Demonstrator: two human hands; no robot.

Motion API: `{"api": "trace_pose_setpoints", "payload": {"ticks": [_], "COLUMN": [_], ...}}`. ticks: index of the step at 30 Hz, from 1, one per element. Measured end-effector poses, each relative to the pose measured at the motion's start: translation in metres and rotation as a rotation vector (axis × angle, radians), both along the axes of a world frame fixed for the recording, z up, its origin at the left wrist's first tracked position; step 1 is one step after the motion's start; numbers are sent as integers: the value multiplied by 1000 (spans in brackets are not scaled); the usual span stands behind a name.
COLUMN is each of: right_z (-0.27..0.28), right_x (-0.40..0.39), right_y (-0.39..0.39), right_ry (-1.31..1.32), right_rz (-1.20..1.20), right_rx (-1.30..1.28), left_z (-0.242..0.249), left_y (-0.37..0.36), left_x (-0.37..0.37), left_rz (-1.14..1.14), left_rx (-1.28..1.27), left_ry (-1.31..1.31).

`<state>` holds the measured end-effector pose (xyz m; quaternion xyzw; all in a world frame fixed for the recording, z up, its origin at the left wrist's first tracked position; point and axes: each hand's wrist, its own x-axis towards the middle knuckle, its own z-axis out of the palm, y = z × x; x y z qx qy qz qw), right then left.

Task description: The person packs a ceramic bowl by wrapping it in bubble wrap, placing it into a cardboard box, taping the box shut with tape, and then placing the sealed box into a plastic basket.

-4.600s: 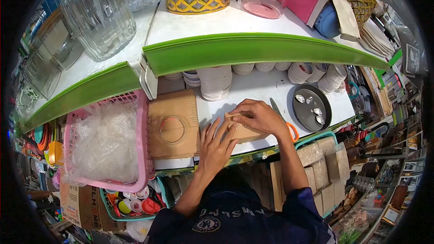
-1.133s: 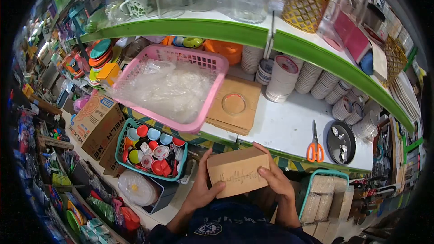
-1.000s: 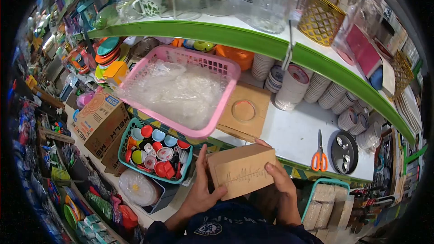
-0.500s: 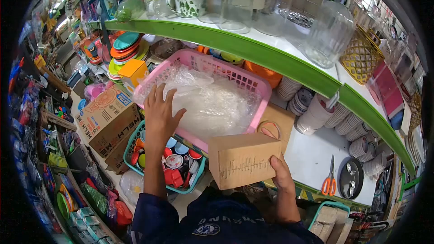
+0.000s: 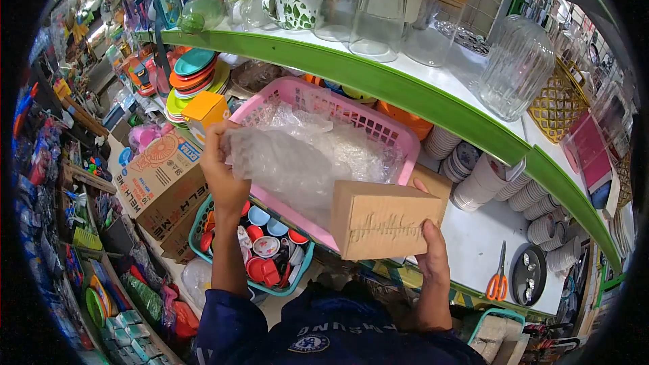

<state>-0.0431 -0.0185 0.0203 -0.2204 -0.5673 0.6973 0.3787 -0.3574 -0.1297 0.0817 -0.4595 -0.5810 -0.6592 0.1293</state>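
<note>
My left hand point(image 5: 223, 169) is closed on the edge of a clear plastic bag point(image 5: 280, 162), lifted at the left side of a pink plastic basket point(image 5: 399, 136). More crumpled clear plastic point(image 5: 365, 152) lies inside the basket. In my right hand point(image 5: 433, 250) is a brown cardboard box point(image 5: 385, 226), gripped at its right side, the thumb on the near face. That face carries scribbled dark marks. The box is held over the basket's near right corner. The fingers behind the box are hidden.
A green-edged shelf point(image 5: 324, 61) with glass jars point(image 5: 517, 67) spans above the basket. Orange-handled scissors point(image 5: 497, 284) and a round black tray point(image 5: 529, 276) lie at right. Below left stand a teal basket point(image 5: 307, 257) of small cups and a large carton point(image 5: 159, 179).
My left hand has gone from spread over the basket to gripping the plastic bag and raising its edge. In view, the box in my right hand has shifted right and slightly up.
</note>
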Motion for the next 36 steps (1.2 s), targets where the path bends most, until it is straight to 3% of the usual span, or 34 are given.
{"api": "trace_pose_setpoints", "payload": {"ticks": [4, 6, 7, 9, 11, 13, 15, 16, 18, 24, 34, 36], "right_z": [2, 7, 10, 13, 14, 15, 15, 15, 14, 22, 51, 43], "right_x": [1, 2, 2, 2, 3, 4, 6, 6, 7, -5, -66, -85], "right_y": [3, 3, 2, 2, 4, 5, 6, 7, 8, 13, 48, 58], "right_ry": [6, 12, 28, 47, 65, 67, 70, 66, 59, 61, 37, 103], "right_rz": [-20, -19, -24, -28, -55, -54, -59, -54, -49, -2, 376, 554], "right_rx": [-10, -15, -29, -43, -57, -61, -65, -56, -49, -87, -115, -270], "left_z": [1, 1, 3, 12, -27, -29, -34, -39, -47, -50, -75, -76], "left_y": [2, 4, 7, 10, 3, 4, 9, 12, 18, 27, 33, 39], "left_x": [-20, -38, -38, -34, -81, -80, -59, -64, -75, -55, -58, -56], "left_rz": [-46, 343, 342, -62, -111, -161, -594, -596, -1195, -1459, -1526, -1518], "left_rx": [58, -57, -58, 252, 126, -3, 344, 341, 424, 507, 588, 614], "left_ry": [-108, 215, 215, -623, -618, -611, -784, -787, -922, -1236, -1275, -1252]}}
